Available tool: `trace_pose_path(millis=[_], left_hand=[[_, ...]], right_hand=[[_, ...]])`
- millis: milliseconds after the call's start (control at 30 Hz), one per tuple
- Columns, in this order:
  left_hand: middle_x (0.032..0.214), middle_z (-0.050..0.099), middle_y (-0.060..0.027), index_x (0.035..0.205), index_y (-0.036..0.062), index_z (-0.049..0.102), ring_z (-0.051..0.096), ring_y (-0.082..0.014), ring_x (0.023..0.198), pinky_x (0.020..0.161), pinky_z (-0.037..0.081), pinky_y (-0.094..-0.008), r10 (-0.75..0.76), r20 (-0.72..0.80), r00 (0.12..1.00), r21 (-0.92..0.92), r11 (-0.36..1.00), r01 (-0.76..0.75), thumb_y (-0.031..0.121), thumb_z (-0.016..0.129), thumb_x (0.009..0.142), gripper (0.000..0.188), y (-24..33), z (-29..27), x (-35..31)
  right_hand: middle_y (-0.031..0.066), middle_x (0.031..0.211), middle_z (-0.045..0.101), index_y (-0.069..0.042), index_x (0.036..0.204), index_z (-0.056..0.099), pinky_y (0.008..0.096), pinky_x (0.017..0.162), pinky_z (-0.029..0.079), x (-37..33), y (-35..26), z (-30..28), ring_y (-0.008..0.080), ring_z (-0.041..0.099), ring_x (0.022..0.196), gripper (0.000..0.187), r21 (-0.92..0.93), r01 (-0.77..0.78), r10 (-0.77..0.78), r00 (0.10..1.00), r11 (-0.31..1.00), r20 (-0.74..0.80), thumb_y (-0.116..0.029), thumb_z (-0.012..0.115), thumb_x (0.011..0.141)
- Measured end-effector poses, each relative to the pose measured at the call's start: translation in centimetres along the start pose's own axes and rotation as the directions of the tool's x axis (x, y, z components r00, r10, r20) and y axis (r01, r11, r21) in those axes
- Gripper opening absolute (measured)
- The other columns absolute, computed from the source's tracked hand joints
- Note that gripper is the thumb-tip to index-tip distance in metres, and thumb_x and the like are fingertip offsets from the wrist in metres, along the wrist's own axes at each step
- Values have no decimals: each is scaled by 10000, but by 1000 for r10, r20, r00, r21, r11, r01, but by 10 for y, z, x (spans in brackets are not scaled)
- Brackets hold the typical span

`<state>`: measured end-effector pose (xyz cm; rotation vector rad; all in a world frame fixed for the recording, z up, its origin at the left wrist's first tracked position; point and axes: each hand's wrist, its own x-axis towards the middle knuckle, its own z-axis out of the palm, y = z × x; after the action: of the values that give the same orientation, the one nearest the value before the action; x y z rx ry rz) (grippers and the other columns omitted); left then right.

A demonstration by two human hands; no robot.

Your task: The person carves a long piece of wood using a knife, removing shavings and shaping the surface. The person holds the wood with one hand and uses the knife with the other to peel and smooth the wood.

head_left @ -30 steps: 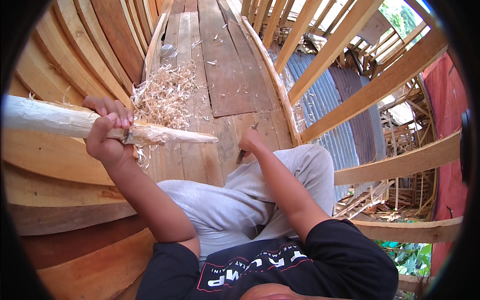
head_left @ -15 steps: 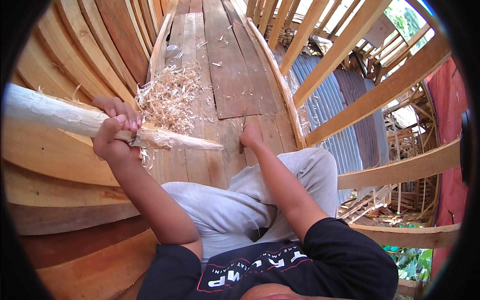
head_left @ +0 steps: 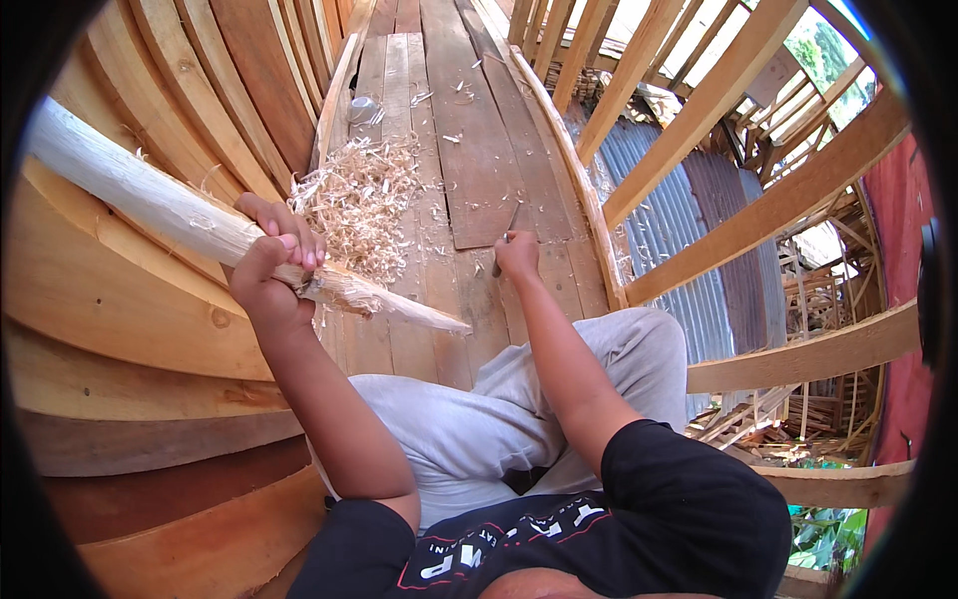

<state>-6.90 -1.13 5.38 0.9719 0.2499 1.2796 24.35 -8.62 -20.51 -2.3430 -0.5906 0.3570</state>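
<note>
My left hand (head_left: 276,252) is wrapped round a thick pale wooden pole (head_left: 165,200) with its bark stripped. The pole slopes from the upper left down to a whittled, tapering tip (head_left: 429,314) in front of my legs. Rough fibres and a darker patch show just past my fingers. My right hand (head_left: 516,256) is closed on a slim knife (head_left: 516,216), its blade pointing up and away from me. A gap lies between the knife and the pole's tip. Part of the knife's handle is hidden in my fist.
Curled wood shavings (head_left: 364,205) heap on the plank floor (head_left: 479,190) beyond the pole. A clear cup-like container (head_left: 365,110) stands behind them. Upright boards (head_left: 239,80) wall the left; a slatted wooden railing (head_left: 689,95) runs along the right, above corrugated metal sheets (head_left: 639,190).
The pole's tip has swung down and a little right, with my left hand moving the same way. My right hand has shifted slightly up and right with the knife, and the view has moved somewhat.
</note>
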Motion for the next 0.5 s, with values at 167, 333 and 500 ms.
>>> trace_pose_path(millis=[167, 333, 500], left_hand=[[580, 358, -24, 794, 91, 389, 394, -140, 476, 505, 385, -281, -10, -29, 1000, 46, 999, 11, 65, 541, 665, 201, -2, -2, 1], [581, 364, -27, 790, 88, 393, 394, -142, 473, 502, 389, -282, -60, -39, 997, 28, 998, 61, 59, 538, 670, 191, -5, -6, 2], [582, 390, -36, 769, 79, 407, 403, -139, 451, 490, 408, -290, -41, -69, 997, 38, 998, 44, 39, 532, 677, 161, -8, -6, 1]], right_hand=[[117, 889, 724, -3, 1105, 689, 316, 676, 521, -5, -8, 20, 170, 676, 776, 358, 340, 180, -323, 842, 923, 433, -145, 707, 777], [106, 877, 715, -1, 1115, 683, 307, 689, 518, 14, 8, 18, 155, 653, 749, 370, 311, 213, -186, 976, 926, -113, -109, 695, 761], [102, 835, 693, 2, 1083, 682, 300, 711, 509, 10, 10, 11, 154, 625, 727, 351, 133, 134, -124, 989, 982, -82, -35, 630, 738]])
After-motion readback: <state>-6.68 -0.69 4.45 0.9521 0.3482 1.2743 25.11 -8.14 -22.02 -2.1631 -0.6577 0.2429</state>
